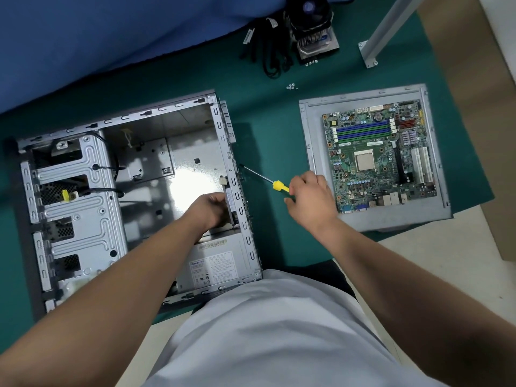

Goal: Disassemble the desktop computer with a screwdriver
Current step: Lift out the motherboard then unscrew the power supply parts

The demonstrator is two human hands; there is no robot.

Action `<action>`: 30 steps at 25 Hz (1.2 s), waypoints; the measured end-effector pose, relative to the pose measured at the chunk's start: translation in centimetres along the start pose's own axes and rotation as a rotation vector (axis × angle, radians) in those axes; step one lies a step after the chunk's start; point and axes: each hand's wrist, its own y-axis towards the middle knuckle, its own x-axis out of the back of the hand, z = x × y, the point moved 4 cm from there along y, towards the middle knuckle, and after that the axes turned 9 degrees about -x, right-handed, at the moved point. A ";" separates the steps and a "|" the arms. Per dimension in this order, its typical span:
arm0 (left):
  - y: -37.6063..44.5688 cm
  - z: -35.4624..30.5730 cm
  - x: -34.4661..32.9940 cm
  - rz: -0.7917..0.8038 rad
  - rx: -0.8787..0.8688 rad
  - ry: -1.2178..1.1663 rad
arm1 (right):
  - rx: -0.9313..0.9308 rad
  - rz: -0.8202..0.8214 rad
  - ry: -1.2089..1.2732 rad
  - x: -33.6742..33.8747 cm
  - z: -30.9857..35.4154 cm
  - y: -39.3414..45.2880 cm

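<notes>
My right hand (308, 195) grips the yellow-handled screwdriver (268, 180), its tip at the computer case (117, 191) wall; inside, my left hand (213, 209) holds a part I cannot identify

Even, fairly bright overhead light is filling the frame; colours are reading clean. Hard glare is blowing out a patch of the case floor (187, 177), and softer reflections are smearing across the metal beside it. The open case (139, 191) is throwing a dark soft-edged shadow onto the green mat (268, 141) on its right. Wide-angle distortion is bending straight edges near the borders. Focus is holding mid-frame, with detail softening toward the top edge and slight compression mush throughout.
</notes>
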 end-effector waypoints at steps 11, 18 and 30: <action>-0.4 -0.7 -0.5 -0.069 0.091 -0.105 | -0.212 0.506 0.809 -3.7 6.1 -0.1; -0.5 -0.9 -0.5 -0.058 0.074 -0.133 | -0.288 0.525 0.943 -4.1 6.3 -0.3; -0.1 -0.1 -0.5 -0.052 0.066 -0.151 | 0.148 0.132 0.033 -1.6 7.9 0.7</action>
